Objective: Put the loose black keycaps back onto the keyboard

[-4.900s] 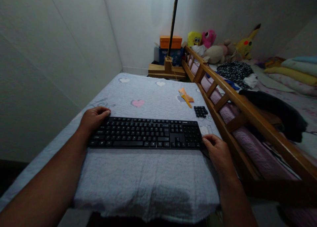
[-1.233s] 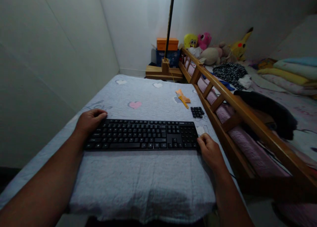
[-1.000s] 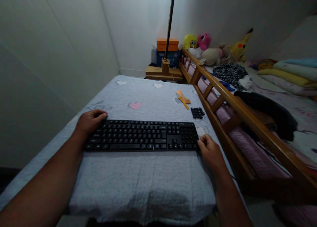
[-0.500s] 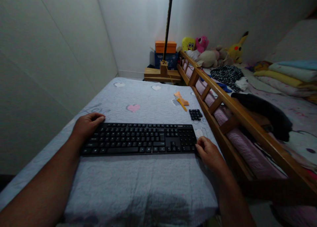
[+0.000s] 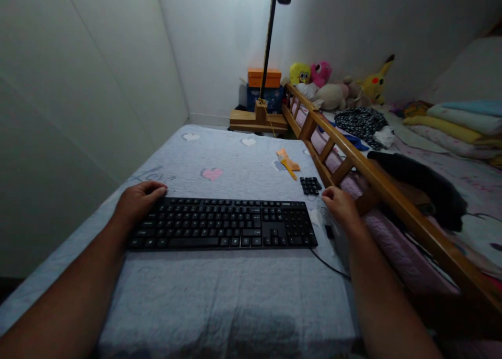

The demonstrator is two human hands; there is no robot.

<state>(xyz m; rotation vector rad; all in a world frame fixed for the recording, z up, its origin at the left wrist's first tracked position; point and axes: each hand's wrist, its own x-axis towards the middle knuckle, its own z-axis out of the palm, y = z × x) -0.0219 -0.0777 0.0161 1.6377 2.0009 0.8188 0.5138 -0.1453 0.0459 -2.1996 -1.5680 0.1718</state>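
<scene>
A black keyboard lies flat on the quilted cloth, long side across my view. Its number pad, at the right end, looks bare of most keycaps. My left hand is closed around the keyboard's far left corner, with the lower fingers hidden. Off the right end, my right hand hovers with thumb and fingers pressed together; whatever they hold, if anything, is hidden. Just beyond it sits a cluster of loose black keycaps. A yellow-handled brush rests on an orange cloth farther back.
A black cable runs from the keyboard's right end toward my right forearm. Along the right side stands a wooden bed rail, with bedding and plush toys behind it. A wooden stand with a dark pole and boxes is at the back.
My right hand has left the keyboard's right end and moved up and right, toward the keycaps. The cable shows now. My left hand stays at the left corner.
</scene>
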